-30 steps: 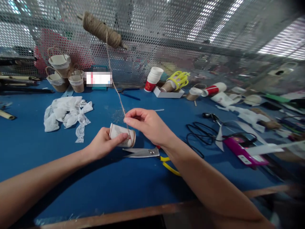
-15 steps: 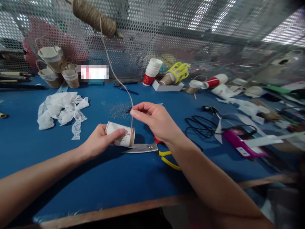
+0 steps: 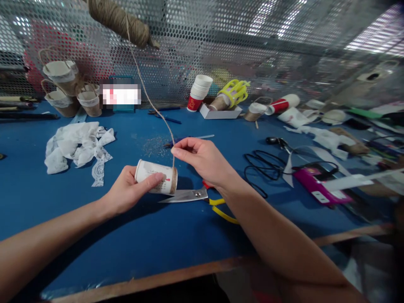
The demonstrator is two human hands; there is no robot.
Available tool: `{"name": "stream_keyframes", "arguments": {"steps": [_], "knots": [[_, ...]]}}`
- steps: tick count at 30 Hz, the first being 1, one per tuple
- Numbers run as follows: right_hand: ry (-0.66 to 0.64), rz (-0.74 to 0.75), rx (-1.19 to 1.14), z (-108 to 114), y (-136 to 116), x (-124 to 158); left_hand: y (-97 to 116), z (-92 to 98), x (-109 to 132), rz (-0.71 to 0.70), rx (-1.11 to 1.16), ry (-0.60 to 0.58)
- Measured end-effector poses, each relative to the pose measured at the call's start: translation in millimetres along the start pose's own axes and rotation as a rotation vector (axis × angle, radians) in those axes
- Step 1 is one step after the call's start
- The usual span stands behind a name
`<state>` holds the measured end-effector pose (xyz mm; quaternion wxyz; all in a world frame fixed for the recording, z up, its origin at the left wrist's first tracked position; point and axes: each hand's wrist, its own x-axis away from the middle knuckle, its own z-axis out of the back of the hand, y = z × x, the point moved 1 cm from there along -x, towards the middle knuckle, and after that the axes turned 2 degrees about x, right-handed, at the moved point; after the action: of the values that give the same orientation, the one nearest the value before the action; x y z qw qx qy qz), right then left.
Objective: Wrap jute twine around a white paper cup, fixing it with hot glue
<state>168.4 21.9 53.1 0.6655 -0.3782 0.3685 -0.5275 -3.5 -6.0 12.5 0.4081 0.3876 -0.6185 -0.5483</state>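
Note:
My left hand (image 3: 128, 193) is closed round a white paper cup (image 3: 151, 177) lying on its side just above the blue table. Brown twine is wound round the cup's right end. My right hand (image 3: 205, 160) pinches the twine (image 3: 148, 94) just above the cup. The strand runs up and left to a spool of twine (image 3: 118, 21) hanging on the perforated metal screen.
Yellow-handled scissors (image 3: 195, 198) lie just under the cup. White lace (image 3: 75, 145) lies at left, twine-wrapped cups (image 3: 63, 88) at back left, stacked cups (image 3: 198, 90) at the back, black cable (image 3: 265, 166) and a pink tool (image 3: 315, 185) at right. The table's wooden edge (image 3: 189, 273) runs in front.
The view has shifted a little, so everything sits slightly lower left. My right hand has moved slightly with the twine, and the cup has turned a little in my left hand.

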Motion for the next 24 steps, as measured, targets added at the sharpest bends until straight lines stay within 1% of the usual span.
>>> {"name": "stream_keyframes", "arguments": {"steps": [5,10,17,24], "knots": [[-0.015,-0.006,0.037,0.2,3.4,0.0,-0.1,0.7,1.3,-0.039,-0.035,0.023],[-0.027,-0.003,0.033,-1.5,4.5,1.1,1.4,0.4,2.9,-0.052,-0.038,0.02],[-0.043,0.005,0.022,-4.2,6.1,1.5,1.5,1.3,3.6,-0.102,-0.133,0.039],[-0.057,-0.002,0.027,-4.2,6.1,2.0,0.4,2.1,4.5,-0.12,-0.095,0.029]]}}
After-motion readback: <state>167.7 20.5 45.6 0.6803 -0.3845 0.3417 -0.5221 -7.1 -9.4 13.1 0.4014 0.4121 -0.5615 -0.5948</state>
